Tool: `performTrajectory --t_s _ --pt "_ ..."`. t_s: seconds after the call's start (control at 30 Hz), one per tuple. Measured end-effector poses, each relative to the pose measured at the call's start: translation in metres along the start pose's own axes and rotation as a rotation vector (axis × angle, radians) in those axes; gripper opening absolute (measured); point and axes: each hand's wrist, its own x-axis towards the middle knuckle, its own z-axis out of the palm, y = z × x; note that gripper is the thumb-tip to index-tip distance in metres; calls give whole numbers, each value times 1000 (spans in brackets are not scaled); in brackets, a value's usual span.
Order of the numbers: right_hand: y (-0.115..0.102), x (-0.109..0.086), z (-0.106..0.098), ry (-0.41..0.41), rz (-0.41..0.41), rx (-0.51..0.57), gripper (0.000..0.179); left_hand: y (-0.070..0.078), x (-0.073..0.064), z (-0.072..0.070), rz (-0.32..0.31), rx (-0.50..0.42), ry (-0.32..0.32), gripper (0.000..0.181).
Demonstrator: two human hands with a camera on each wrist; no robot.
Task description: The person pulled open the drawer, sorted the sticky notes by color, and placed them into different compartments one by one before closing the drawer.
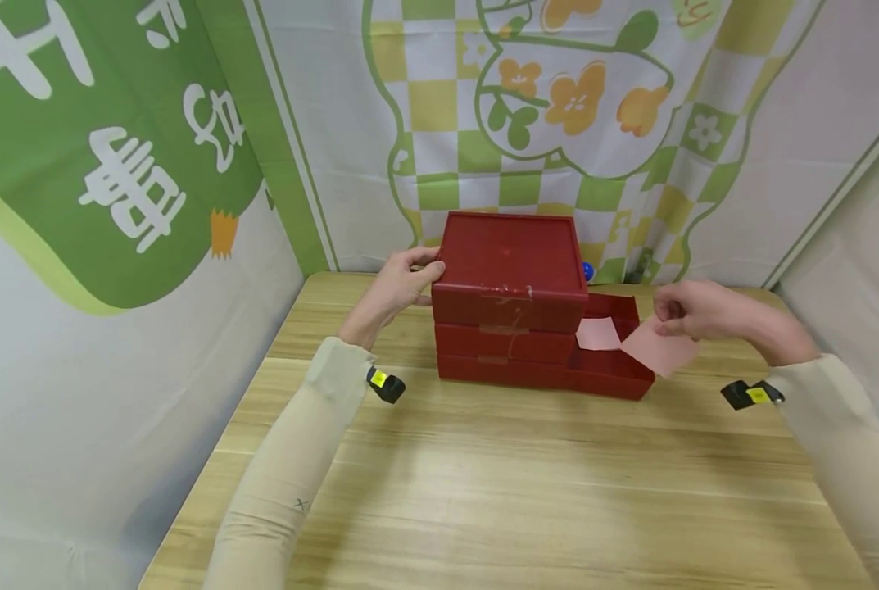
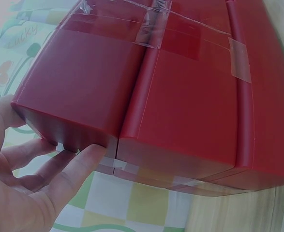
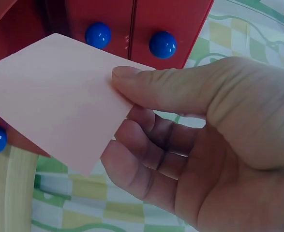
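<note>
A red drawer box [image 1: 511,254] of three stacked tiers stands at the back of the table, its bottom drawer [image 1: 616,382] pulled out to the right. My left hand [image 1: 396,288] rests against the box's left side; in the left wrist view its fingertips touch the end of the top tier [image 2: 79,82]. Between thumb and fingers, my right hand [image 1: 708,310] pinches a pink slip of paper [image 1: 660,348] over the right end of the open drawer. Another pink paper [image 1: 598,334] lies in that drawer. Blue knobs [image 3: 98,35] show on the drawer fronts in the right wrist view.
The wooden table [image 1: 483,492] stretches in front of the box. Behind it hangs a patterned curtain [image 1: 572,98], close to the box's back. A green and white cloth wall [image 1: 115,164] stands on the left, and a pale one [image 1: 859,238] on the right.
</note>
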Motion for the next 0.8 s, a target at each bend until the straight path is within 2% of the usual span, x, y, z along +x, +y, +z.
performTrajectory --t_s 0.23,0.4,0.8 --pt "-3 23 3 -2 -22 21 24 -1 1 0 11 -9 6 50" --pt "0 41 14 -21 -16 54 23 -2 1 0 7 -6 7 50" --pt "10 66 55 -195 -35 168 18 -2 2 0 3 -13 11 49"
